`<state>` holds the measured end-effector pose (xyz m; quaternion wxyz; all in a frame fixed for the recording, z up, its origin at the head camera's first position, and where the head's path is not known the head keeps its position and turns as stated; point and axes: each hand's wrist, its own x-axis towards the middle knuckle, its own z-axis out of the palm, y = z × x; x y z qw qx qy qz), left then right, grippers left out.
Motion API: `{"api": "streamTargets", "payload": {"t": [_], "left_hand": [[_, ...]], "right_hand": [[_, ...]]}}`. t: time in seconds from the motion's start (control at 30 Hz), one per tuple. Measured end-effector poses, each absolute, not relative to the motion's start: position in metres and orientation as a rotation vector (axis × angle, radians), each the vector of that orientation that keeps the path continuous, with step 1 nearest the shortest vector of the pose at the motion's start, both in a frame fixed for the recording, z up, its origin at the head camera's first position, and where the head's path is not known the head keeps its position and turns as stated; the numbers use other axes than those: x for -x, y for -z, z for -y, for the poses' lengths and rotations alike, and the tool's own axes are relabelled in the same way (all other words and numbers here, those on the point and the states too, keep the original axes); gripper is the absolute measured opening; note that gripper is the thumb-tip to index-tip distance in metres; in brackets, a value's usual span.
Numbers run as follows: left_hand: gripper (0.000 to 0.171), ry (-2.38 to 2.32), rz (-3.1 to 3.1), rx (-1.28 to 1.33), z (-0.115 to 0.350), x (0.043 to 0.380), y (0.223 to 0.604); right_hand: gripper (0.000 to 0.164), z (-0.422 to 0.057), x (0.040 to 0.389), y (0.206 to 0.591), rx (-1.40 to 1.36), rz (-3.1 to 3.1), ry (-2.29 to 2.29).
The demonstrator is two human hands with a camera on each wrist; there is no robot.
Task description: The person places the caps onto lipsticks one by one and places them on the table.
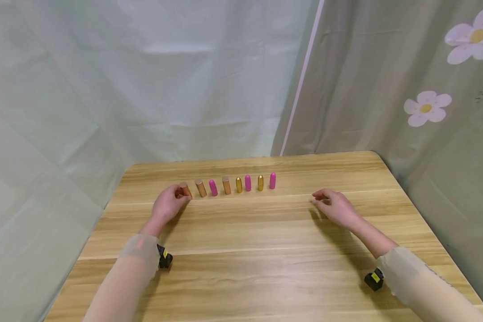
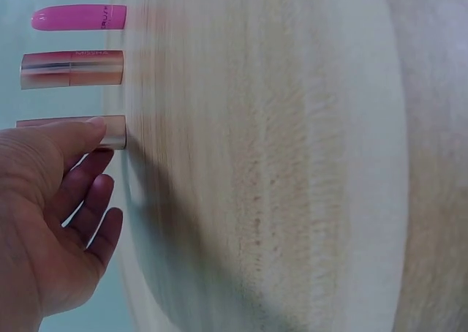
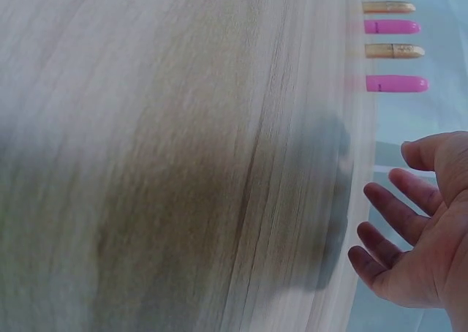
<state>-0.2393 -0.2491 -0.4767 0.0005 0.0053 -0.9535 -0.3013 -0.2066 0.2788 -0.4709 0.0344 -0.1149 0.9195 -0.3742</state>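
Along the far part of the wooden table stands a row of upright lipstick tubes. My left hand point(image 1: 169, 205) is at the left end, pinching the outermost copper lipstick point(image 2: 115, 133) between thumb and fingers; its base is right at the tabletop. Beside it stand a second copper lipstick point(image 1: 201, 188) and a pink lipstick point(image 1: 213, 188). Another copper tube point(image 1: 226, 185) follows, then gold and pink bullet-shaped ones. The right end is a pink lipstick point(image 3: 396, 83). To the right of that one, my right hand point(image 1: 335, 208) hovers over the table with loosely bent fingers, holding nothing.
The wooden table point(image 1: 257, 259) has rounded far corners. Pale curtains point(image 1: 209, 80) hang close behind its far edge and along the sides, with white flower prints at the right. A black wrist camera point(image 1: 374, 279) sits at the right sleeve, and another point(image 1: 164, 258) at the left.
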Motion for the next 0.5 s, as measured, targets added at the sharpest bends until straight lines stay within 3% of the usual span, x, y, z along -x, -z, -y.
{"api": "streamTargets", "payload": {"t": [0.27,0.5], "left_hand": [[0.029,0.967,2.969,0.036,0.250,0.241,0.481],[0.067,0.824,2.980,0.052,0.262,0.224,0.482]], "right_hand": [[0.037,-0.279,0.207,0.472,0.339,-2.843,1.141],[0.039,-0.285,0.207,0.476,0.363,-2.956,1.043]]}}
